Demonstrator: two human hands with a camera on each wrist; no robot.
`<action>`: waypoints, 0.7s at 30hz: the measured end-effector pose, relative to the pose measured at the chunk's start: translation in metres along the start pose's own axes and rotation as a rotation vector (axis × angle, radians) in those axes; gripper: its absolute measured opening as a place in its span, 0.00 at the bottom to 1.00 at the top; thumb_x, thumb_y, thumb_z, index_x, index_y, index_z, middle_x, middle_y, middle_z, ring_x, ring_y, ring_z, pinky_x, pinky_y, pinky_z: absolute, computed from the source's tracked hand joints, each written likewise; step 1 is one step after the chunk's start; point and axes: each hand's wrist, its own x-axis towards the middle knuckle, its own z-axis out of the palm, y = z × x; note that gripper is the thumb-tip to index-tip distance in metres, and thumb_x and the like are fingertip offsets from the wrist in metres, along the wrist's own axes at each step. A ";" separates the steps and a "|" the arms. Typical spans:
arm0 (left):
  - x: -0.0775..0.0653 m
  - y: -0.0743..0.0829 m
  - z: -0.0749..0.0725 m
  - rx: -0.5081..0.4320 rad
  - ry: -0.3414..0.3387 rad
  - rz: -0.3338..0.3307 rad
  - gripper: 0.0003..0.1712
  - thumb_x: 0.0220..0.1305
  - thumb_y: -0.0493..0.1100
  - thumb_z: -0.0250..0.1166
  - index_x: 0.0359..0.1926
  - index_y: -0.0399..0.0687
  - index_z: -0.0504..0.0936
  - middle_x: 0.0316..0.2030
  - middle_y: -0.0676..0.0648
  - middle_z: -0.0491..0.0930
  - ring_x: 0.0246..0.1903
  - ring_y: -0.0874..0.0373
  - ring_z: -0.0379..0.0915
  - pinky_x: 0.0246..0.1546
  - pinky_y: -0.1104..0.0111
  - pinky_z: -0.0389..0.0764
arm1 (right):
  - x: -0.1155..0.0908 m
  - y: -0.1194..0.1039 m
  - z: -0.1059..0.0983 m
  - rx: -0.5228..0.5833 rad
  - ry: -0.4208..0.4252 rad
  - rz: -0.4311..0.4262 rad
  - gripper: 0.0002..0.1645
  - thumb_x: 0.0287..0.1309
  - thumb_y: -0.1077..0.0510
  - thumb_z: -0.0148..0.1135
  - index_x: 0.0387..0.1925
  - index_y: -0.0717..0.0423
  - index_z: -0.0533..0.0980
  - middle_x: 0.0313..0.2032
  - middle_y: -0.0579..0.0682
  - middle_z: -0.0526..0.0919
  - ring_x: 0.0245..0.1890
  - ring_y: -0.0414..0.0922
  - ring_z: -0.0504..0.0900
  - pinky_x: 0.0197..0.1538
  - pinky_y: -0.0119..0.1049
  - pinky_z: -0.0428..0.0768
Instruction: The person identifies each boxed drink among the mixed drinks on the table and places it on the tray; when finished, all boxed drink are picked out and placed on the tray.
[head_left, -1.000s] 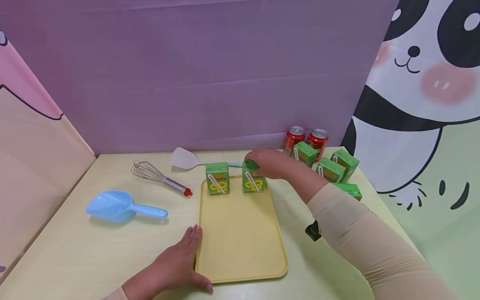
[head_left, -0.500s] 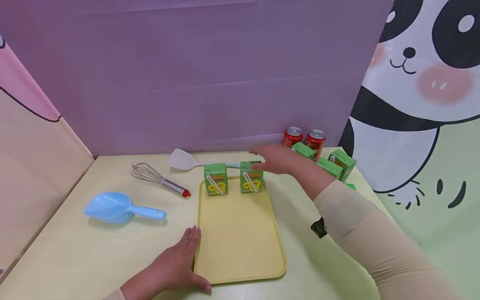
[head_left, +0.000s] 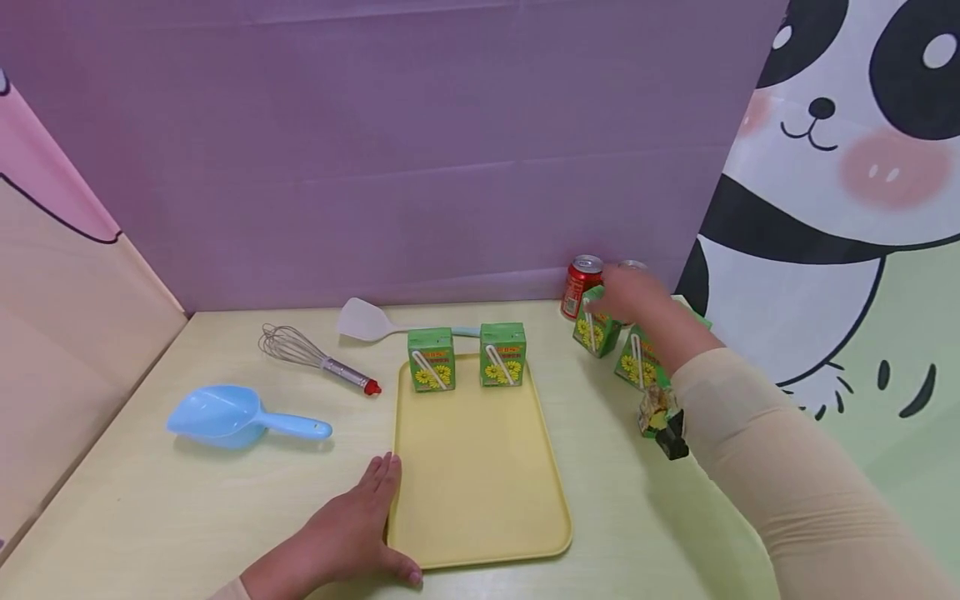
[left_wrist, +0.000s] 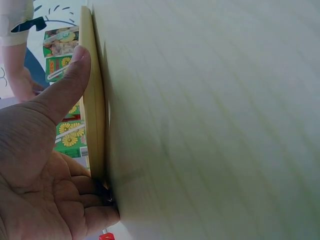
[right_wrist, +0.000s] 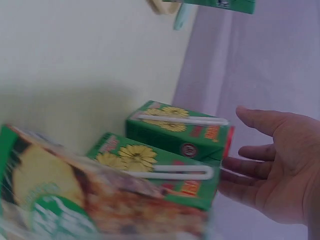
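My left hand (head_left: pixel 352 521) rests against the left edge of a yellow tray (head_left: pixel 480 475), fingers extended, thumb at its near corner; the left wrist view shows the thumb (left_wrist: pixel 75 75) along the tray's side. Two green juice boxes (head_left: pixel 431 371) with white straws and yellow flowers stand side by side at the tray's far end. My right hand (head_left: pixel 637 296) is over another juice box (head_left: pixel 594 333) at the back right. In the right wrist view, that hand (right_wrist: pixel 280 165) has its fingers spread beside the tops of two boxes (right_wrist: pixel 175 122), gripping nothing.
A red can (head_left: pixel 582 287) stands behind the right-hand boxes; a second is mostly hidden by my hand. A food-pictured pack (head_left: pixel 654 408) is nearer, partly behind my sleeve. Left of the tray lie a whisk (head_left: pixel 315 357) and blue scoop (head_left: pixel 240 417); a white spatula (head_left: pixel 365 320) lies behind.
My right hand has let go of the right juice box on the tray and moved right to the boxes near the cans. My left hand has stayed at the tray.
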 end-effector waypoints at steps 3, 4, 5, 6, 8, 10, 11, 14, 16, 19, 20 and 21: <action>0.000 0.002 0.001 -0.003 0.001 0.006 0.83 0.28 0.78 0.73 0.76 0.34 0.47 0.76 0.35 0.46 0.76 0.41 0.41 0.67 0.45 0.64 | 0.003 0.007 0.007 0.021 -0.055 0.035 0.39 0.59 0.48 0.68 0.62 0.68 0.67 0.55 0.67 0.77 0.54 0.62 0.76 0.59 0.61 0.73; 0.001 0.002 0.001 -0.003 0.001 0.007 0.83 0.28 0.78 0.73 0.76 0.34 0.47 0.76 0.35 0.46 0.76 0.41 0.41 0.67 0.45 0.64 | 0.004 0.008 0.009 0.026 -0.073 0.046 0.38 0.59 0.49 0.68 0.61 0.68 0.66 0.54 0.67 0.78 0.53 0.62 0.77 0.58 0.61 0.74; 0.001 0.003 0.001 -0.003 0.002 0.010 0.83 0.28 0.78 0.73 0.76 0.34 0.47 0.76 0.35 0.46 0.76 0.41 0.41 0.67 0.45 0.64 | 0.005 0.010 0.011 0.024 -0.085 0.053 0.36 0.59 0.51 0.68 0.61 0.69 0.66 0.53 0.67 0.78 0.52 0.61 0.78 0.58 0.61 0.75; 0.001 0.003 0.001 -0.002 0.000 0.011 0.83 0.28 0.78 0.73 0.76 0.34 0.47 0.76 0.35 0.46 0.76 0.41 0.41 0.67 0.45 0.63 | 0.006 0.011 0.012 0.018 -0.088 0.054 0.35 0.59 0.52 0.67 0.60 0.69 0.67 0.53 0.68 0.78 0.52 0.61 0.79 0.57 0.61 0.75; 0.001 0.004 0.001 -0.004 -0.001 0.012 0.83 0.28 0.78 0.73 0.76 0.34 0.47 0.76 0.35 0.46 0.76 0.41 0.41 0.67 0.45 0.64 | 0.007 0.012 0.014 0.008 -0.094 0.057 0.32 0.60 0.55 0.66 0.59 0.69 0.67 0.52 0.68 0.79 0.51 0.60 0.80 0.56 0.60 0.76; 0.001 0.004 0.001 -0.005 -0.001 0.012 0.83 0.28 0.77 0.74 0.76 0.33 0.47 0.76 0.35 0.46 0.76 0.41 0.42 0.66 0.45 0.64 | 0.006 0.013 0.015 -0.010 -0.082 0.041 0.29 0.60 0.57 0.65 0.58 0.69 0.68 0.51 0.67 0.80 0.49 0.59 0.80 0.55 0.59 0.77; 0.001 0.004 0.001 -0.005 -0.001 0.014 0.83 0.28 0.77 0.74 0.76 0.33 0.47 0.76 0.35 0.47 0.76 0.41 0.42 0.67 0.45 0.64 | 0.006 0.013 0.016 -0.022 -0.070 0.028 0.28 0.60 0.57 0.65 0.56 0.69 0.69 0.50 0.66 0.80 0.48 0.59 0.80 0.54 0.59 0.78; 0.001 0.004 0.001 -0.005 0.002 0.019 0.83 0.28 0.77 0.74 0.76 0.33 0.47 0.76 0.35 0.47 0.76 0.40 0.42 0.66 0.44 0.64 | 0.001 0.010 0.015 -0.043 -0.027 -0.008 0.27 0.60 0.56 0.66 0.55 0.66 0.70 0.48 0.64 0.81 0.46 0.57 0.81 0.52 0.58 0.78; 0.001 0.003 0.000 -0.002 0.005 0.025 0.83 0.28 0.77 0.74 0.76 0.33 0.47 0.76 0.34 0.47 0.76 0.40 0.42 0.66 0.44 0.64 | -0.003 0.005 0.012 -0.050 -0.007 -0.026 0.27 0.60 0.55 0.66 0.55 0.66 0.70 0.48 0.63 0.81 0.46 0.57 0.80 0.52 0.58 0.78; 0.002 0.004 0.000 0.003 0.006 0.027 0.83 0.28 0.77 0.74 0.76 0.33 0.47 0.76 0.34 0.47 0.76 0.40 0.42 0.66 0.45 0.65 | -0.009 -0.001 0.004 -0.047 0.007 -0.041 0.29 0.59 0.55 0.66 0.58 0.65 0.70 0.50 0.63 0.81 0.47 0.58 0.79 0.53 0.59 0.78; 0.002 0.004 0.000 0.003 0.007 0.028 0.83 0.28 0.77 0.74 0.75 0.33 0.47 0.76 0.34 0.47 0.75 0.40 0.42 0.66 0.45 0.65 | -0.011 -0.003 0.002 -0.043 0.005 -0.046 0.30 0.59 0.55 0.66 0.59 0.64 0.70 0.50 0.63 0.81 0.47 0.57 0.79 0.53 0.59 0.77; 0.002 0.004 0.000 0.004 0.007 0.027 0.83 0.28 0.77 0.74 0.75 0.33 0.47 0.76 0.34 0.47 0.75 0.40 0.43 0.66 0.45 0.65 | -0.012 -0.004 0.000 -0.042 0.006 -0.055 0.30 0.59 0.55 0.66 0.59 0.64 0.70 0.51 0.63 0.80 0.48 0.57 0.79 0.54 0.59 0.77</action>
